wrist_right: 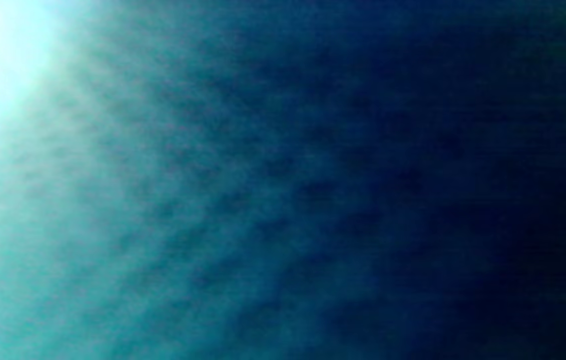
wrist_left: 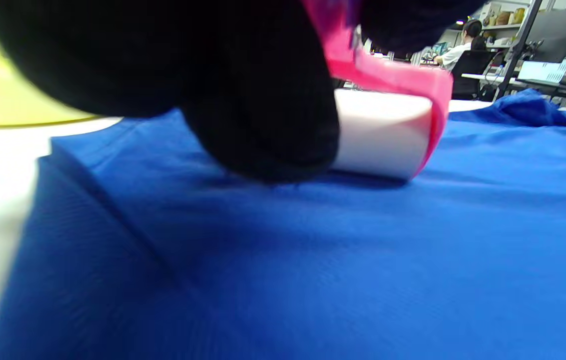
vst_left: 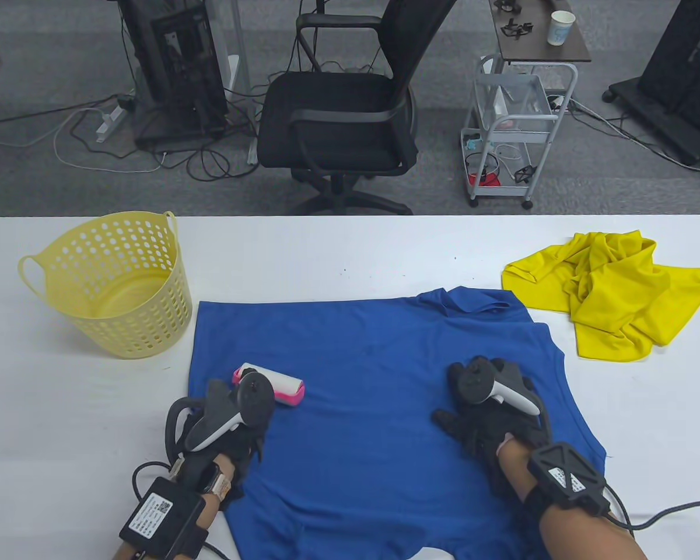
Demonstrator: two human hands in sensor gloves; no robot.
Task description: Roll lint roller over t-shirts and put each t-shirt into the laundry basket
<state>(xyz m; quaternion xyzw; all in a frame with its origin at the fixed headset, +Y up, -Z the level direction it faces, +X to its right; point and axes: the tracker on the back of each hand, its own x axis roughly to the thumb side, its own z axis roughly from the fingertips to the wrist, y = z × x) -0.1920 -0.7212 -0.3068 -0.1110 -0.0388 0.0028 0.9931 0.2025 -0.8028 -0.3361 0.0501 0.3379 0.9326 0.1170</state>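
While left hand point(vst_left: 227, 420) grips lint roller point(vst_left: 274, 386), its long axis crosswise on blue t-shirt point(vst_left: 373, 373), right hand point(vst_left: 487, 411) presses flat; laundry basket point(vst_left: 108, 280) left of shirt, contents indiscernible.

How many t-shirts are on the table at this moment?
2. The blue t-shirt lies spread flat in the middle, under both hands. The yellow t-shirt lies crumpled at the far right. The laundry basket looks empty.

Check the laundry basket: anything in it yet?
Empty. The laundry basket stands upright, bare bottom visible; blue t-shirt and yellow t-shirt lie on the table.
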